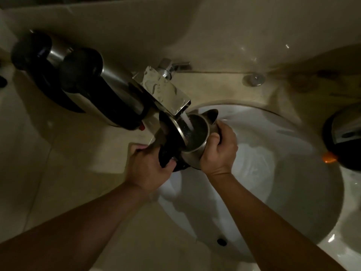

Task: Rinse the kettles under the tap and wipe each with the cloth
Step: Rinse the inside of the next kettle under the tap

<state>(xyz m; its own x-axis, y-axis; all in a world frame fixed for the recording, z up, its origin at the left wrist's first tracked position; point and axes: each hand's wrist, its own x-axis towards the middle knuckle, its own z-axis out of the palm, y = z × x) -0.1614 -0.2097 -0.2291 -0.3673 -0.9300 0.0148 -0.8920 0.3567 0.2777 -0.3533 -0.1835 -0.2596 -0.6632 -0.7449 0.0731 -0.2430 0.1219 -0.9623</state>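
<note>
Dim washbasin (273,133) — left hand (150,169) grips the steel kettle (195,153) by its black handle, right hand (218,151) clasps its wet, slippery, filling body under the tap (166,90) at 12 o'clock.

No readable text, label, brand or number on kettles, tap or sink.

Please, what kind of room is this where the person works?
Probably a bathroom or washroom, though I cannot be sure. A round white basin is set in a stone-like counter, and a square chrome tap runs water into the kettle that both hands hold.
</note>
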